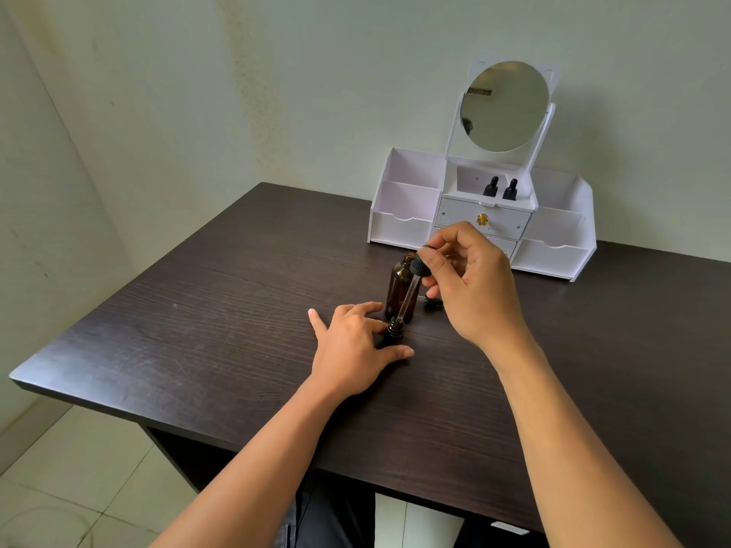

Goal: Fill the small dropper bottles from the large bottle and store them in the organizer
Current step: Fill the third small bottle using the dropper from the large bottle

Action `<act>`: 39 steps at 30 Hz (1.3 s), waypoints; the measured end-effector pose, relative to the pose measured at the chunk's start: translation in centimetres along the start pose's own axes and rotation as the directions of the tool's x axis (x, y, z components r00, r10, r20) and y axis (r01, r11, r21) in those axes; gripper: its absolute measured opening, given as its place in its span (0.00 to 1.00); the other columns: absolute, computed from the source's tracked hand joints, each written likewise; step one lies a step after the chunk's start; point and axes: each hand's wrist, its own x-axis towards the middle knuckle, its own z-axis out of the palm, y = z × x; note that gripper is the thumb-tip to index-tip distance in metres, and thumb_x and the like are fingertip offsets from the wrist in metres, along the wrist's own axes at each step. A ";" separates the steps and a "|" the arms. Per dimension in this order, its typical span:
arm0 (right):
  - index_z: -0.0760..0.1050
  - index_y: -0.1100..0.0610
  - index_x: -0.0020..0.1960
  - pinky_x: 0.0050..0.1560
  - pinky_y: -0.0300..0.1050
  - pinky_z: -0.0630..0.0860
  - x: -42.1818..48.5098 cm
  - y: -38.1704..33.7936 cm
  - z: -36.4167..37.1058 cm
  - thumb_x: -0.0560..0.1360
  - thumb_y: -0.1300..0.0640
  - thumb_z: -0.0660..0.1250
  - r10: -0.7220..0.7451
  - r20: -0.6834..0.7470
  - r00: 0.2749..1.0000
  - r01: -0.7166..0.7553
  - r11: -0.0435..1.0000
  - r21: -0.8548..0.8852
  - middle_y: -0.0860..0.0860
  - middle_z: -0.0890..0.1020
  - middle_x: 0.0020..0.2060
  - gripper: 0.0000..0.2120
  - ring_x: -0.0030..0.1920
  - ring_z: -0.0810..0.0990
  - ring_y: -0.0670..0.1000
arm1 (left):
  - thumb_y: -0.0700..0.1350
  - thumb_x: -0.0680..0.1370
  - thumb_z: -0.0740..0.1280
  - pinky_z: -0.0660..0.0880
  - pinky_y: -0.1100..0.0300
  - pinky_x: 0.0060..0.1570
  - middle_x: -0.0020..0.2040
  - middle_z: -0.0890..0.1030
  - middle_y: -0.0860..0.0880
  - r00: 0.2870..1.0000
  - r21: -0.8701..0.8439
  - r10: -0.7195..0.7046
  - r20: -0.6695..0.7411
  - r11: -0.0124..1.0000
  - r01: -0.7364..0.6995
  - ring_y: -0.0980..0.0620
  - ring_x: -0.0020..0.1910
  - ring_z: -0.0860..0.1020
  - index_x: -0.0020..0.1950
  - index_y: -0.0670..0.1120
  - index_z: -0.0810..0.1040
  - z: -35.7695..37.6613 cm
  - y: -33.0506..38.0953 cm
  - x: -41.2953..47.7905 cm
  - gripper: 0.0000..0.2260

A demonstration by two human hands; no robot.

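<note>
Dark wood-grain tabletop (197, 318): the left half is lying open from the near-left corner up to the far-left corner, with more room showing along the near edge on either side of the forearms. A white organizer (403, 227) is sitting at the far edge toward the right, backing against the wall, with a round mirror (504, 104) rising from its middle. Two black-topped dropper bottles (510, 189) are standing upright side by side in its upper centre compartment.

The work is happening near the middle of the tabletop, in front of the organizer and well apart from every edge.
- Large bottle (395, 282): amber-brown glass, uncapped, standing upright.
- Small bottle (394, 333): dark, threaded neck open, standing upright just in front of the large bottle.
- Left hand (352, 346): resting on the tabletop, gripping the small bottle between thumb and forefinger, other fingers spreading flat.
- Right hand (470, 286): pinching the black cap of the dropper (409, 295).
- Dropper: clear glass tube, long axis tilting. The cap is pointing up toward the far right and the tip down toward the near left, meeting the small bottle's mouth. Cannot tell whether the tip is inside.

A small black item (433, 303) is lying just right of the large bottle, partly hidden by the right hand; cannot tell what it is.
</note>
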 end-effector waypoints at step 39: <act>0.75 0.51 0.54 0.44 0.48 0.83 4.3 0.8 -0.1 0.77 0.58 0.70 -0.142 -0.107 0.984 0.134 0.987 -0.085 0.46 0.81 0.45 0.08 0.43 0.84 0.49 | 0.68 0.71 0.68 0.38 0.29 0.70 0.74 0.67 0.59 1.000 -0.026 -0.014 0.011 1.000 0.015 0.55 0.75 0.57 0.60 0.55 0.81 -0.2 0.1 -0.1 0.25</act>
